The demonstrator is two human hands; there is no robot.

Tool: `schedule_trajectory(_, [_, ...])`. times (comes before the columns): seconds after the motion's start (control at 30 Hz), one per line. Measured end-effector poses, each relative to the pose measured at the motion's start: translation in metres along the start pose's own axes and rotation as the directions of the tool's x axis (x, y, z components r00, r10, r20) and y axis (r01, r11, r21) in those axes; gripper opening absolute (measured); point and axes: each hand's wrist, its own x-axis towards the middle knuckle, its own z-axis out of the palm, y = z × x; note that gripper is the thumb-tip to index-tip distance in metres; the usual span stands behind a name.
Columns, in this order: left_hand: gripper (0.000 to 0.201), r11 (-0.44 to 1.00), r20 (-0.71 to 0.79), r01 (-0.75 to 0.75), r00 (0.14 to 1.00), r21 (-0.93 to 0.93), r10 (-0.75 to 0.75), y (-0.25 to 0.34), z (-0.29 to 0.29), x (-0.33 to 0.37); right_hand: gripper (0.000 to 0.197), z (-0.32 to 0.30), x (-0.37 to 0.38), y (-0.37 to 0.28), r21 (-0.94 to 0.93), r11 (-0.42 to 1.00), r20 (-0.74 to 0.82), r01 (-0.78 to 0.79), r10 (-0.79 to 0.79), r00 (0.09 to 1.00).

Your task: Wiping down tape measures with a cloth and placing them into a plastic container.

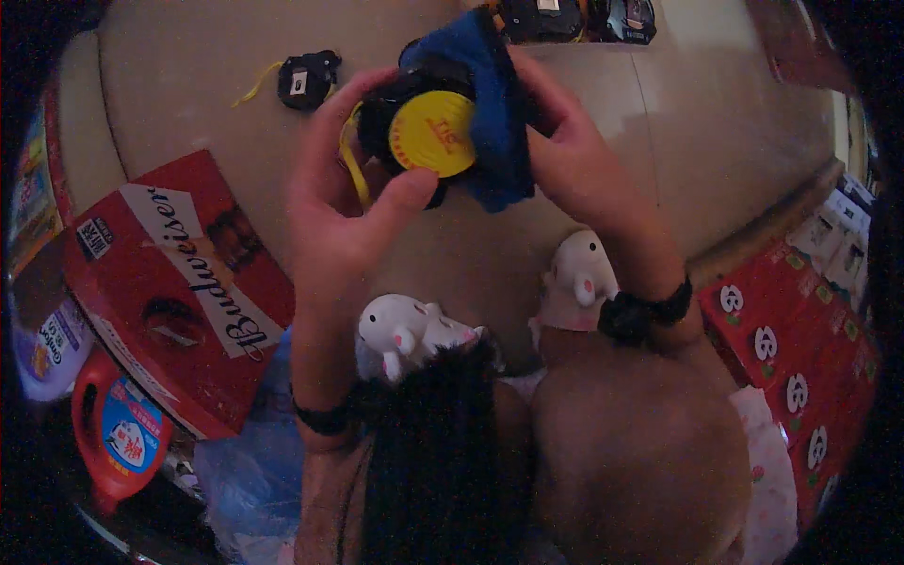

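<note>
In front of me my left hand (344, 202) is closed around a black tape measure with a round yellow face (426, 137). Its yellow strap (353, 165) hangs on the left side, and my thumb presses the lower edge of the face. My right hand (570, 141) grips a dark blue cloth (494, 122) that lies against the right side of the tape measure and partly covers it. Most of my right fingers are hidden behind the cloth. Another black tape measure (309, 79) with a yellow strap lies on the floor at the far left.
More black tape measures (544, 17) lie at the far edge. A red cardboard box (188, 292), a red detergent bottle (122, 433) and a purple bottle (52, 353) stand left. Red packages (796, 348) lie right. White plush-headed slippers (400, 330) are on my feet below.
</note>
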Motion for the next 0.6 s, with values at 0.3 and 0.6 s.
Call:
schedule_trajectory(0.3, [0.055, 0.844, 0.129, -0.257, 0.966, 0.47, 0.222, 0.01, 0.005, 0.003, 0.036, 0.004, 0.024, -0.003, -0.31, 0.919, 0.08, 0.245, -0.231, 0.97])
schedule_trajectory(0.6, [0.057, 0.628, 0.189, -0.365, 0.925, 0.687, 0.33, 0.008, 0.001, -0.004, 0.031, 0.011, 0.023, -0.04, -0.6, 0.725, 0.298, 0.337, -0.189, 0.936])
